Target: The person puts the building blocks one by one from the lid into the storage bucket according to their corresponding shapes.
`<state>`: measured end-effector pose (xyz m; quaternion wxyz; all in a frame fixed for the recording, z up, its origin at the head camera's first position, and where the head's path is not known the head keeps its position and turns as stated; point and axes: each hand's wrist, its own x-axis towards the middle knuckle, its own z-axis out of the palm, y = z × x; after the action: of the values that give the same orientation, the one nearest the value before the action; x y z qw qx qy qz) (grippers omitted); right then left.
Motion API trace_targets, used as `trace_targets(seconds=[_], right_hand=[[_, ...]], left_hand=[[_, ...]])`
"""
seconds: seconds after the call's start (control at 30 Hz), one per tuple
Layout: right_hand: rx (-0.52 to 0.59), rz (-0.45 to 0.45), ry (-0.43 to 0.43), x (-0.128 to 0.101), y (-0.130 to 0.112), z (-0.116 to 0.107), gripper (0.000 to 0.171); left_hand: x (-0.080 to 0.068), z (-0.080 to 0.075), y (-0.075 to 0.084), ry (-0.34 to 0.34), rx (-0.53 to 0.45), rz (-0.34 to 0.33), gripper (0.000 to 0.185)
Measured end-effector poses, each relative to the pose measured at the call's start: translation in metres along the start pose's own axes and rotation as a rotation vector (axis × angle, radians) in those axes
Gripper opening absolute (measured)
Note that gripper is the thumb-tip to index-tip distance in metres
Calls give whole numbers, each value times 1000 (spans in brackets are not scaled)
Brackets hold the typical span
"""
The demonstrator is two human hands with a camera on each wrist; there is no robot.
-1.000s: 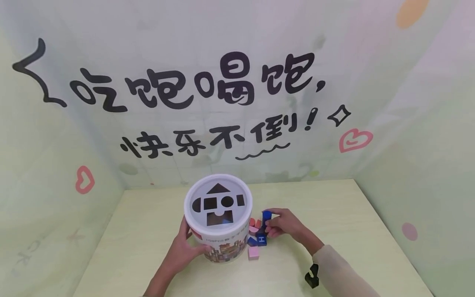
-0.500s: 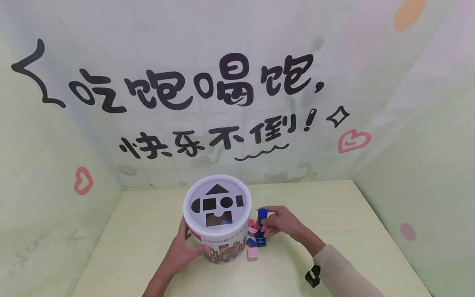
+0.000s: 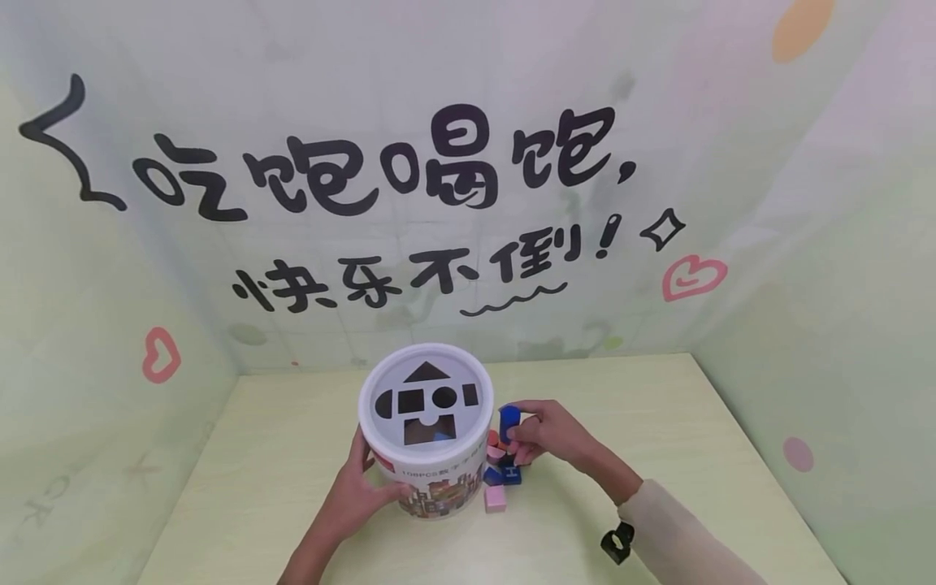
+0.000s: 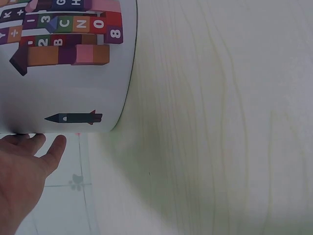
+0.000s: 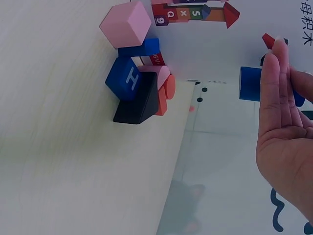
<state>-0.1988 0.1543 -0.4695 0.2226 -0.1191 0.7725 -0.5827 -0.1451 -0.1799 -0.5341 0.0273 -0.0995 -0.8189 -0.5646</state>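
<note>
A white bucket (image 3: 391, 451) with a shape-sorter lid (image 3: 427, 455) stands on the table. My left hand (image 3: 354, 496) holds its left side, thumb in front and the other fingers partly hidden behind. Fingers of that hand touch the bucket wall in the left wrist view. My right hand (image 3: 556, 435) pinches a blue cylinder block (image 3: 509, 418) upright, raised just right of the bucket. Below lie a pink cube (image 3: 495, 499), a blue block marked H (image 3: 512, 474), a black triangular block (image 5: 139, 105) and several pink, orange and blue pieces, close against the bucket.
The lid has triangle, half-round, square, round, rectangle and arch-shaped holes. A pale wood-grain table (image 3: 292, 422) carries everything, with a printed wall cloth (image 3: 366, 244) behind and at both sides. A black clip (image 3: 617, 543) hangs at the right sleeve (image 3: 676, 532).
My right hand has moved left and slightly up with the blue cylinder block, toward the bucket. The left hand keeps its hold on the bucket. The loose blocks appear to stay in place.
</note>
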Motion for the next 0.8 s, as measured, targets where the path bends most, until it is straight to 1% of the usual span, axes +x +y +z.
trace_targets(seconds=[0.1,0.27,0.47,0.8], right_hand=[[-7,-18,-7,-1,-4,1,28],[-10,-43,-19,-4,-13,3,33],[-7,-48,-15,-10,-23,5,32],[-16,-51,-10,-15,-30,5,34]], left_hand=[[0,0,0,-2,4,-9,124],[-1,0,0,-4,8,-13,124],[-1,0,1,-1,4,-11,124],[0,0,0,1,0,-11,124]])
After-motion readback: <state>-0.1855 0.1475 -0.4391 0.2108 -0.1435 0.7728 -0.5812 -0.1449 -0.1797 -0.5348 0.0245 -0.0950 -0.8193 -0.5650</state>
